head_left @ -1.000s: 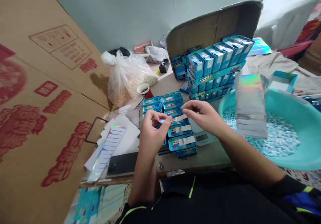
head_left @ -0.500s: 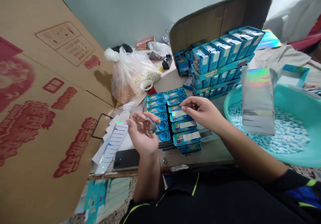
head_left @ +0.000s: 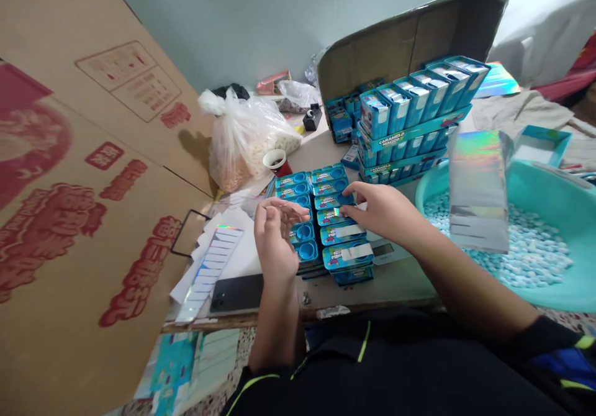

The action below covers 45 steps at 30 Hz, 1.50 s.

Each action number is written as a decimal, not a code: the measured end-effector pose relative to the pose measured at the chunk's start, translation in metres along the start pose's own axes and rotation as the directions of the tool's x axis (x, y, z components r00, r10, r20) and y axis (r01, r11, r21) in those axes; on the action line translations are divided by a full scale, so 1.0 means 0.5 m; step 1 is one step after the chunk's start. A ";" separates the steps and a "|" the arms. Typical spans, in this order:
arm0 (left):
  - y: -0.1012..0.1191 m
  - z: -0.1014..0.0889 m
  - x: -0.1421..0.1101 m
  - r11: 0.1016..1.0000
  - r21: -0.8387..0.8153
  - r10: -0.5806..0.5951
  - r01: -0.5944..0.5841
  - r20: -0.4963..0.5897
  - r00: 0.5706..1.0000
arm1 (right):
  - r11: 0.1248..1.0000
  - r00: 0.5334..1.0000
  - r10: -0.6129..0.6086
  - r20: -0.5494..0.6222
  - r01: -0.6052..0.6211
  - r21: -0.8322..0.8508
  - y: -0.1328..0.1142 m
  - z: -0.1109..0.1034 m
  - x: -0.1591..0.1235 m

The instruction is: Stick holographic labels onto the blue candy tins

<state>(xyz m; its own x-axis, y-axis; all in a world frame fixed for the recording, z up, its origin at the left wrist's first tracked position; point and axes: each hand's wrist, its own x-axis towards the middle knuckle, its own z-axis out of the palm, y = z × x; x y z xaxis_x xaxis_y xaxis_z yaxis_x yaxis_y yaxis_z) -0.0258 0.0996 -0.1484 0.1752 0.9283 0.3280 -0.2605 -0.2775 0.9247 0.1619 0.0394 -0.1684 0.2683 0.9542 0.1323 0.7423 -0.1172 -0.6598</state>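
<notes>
Two rows of small blue candy boxes (head_left: 336, 258) stand packed together in front of me, their tops showing round cut-outs and print. Silvery-white sticker strips (head_left: 357, 252) lie across the nearest boxes of the right row. My right hand (head_left: 384, 212) rests over that row, thumb down by a shiny strip on one box, the index finger apart and touching a box further back. Over the left row, my left hand (head_left: 275, 236) is raised with fingers stretched out and nothing plainly in it; it hides some of those boxes.
A turquoise basin (head_left: 577, 217) of pale blue candies stands at right, with a silver sticker sheet (head_left: 479, 186) above it. Filled display trays (head_left: 410, 130) are stacked behind. At left are a phone (head_left: 236, 293), sticker sheet (head_left: 209, 273), cup (head_left: 277, 162), plastic bag (head_left: 237, 136) and large carton (head_left: 93, 217).
My left hand let go of a shiny strip and turned more upright, moving inward over the left row. My right thumb came down onto a box top, apart from the index finger.
</notes>
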 end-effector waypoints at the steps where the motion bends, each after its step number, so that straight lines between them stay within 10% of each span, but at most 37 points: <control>1: -0.001 -0.001 0.000 1.000 -0.001 0.006 -0.006 0.008 1.000 | 1.000 1.000 -0.005 0.005 0.005 -0.014 0.000 0.000 -0.001; 13: -0.001 -0.005 -0.004 1.000 0.027 0.005 -0.006 0.039 0.999 | 0.959 0.995 0.084 0.062 -0.097 0.266 0.042 0.030 -0.012; 28: -0.004 -0.004 -0.004 0.999 0.038 -0.003 0.002 0.027 1.000 | 0.613 0.973 0.212 -0.095 -0.057 0.788 0.084 0.159 -0.037; 31: -0.004 -0.004 -0.003 0.999 0.035 0.004 -0.004 0.015 1.000 | 0.705 0.942 0.198 -0.270 0.055 0.707 0.066 0.120 -0.039; 34: -0.004 -0.004 -0.003 1.000 0.021 0.021 -0.021 -0.020 1.000 | 0.851 0.917 -0.071 -0.392 0.261 0.457 0.025 0.056 -0.033; 39: -0.007 -0.006 -0.006 1.000 0.019 0.026 -0.025 -0.037 0.999 | 0.928 0.938 -0.335 -0.085 0.314 -0.200 -0.037 0.006 -0.020; 45: -0.011 -0.011 -0.007 1.000 0.018 0.012 -0.012 -0.034 0.999 | 0.894 0.952 -0.302 0.038 0.297 -0.334 -0.057 0.008 -0.015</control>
<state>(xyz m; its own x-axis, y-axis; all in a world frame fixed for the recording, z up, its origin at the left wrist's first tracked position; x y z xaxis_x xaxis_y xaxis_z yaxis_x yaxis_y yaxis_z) -0.0301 0.0992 -0.1559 0.1394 0.9327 0.3327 -0.2451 -0.2930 0.9242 0.1362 0.0369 -0.1536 0.0081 0.9546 0.2977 0.9489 0.0866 -0.3034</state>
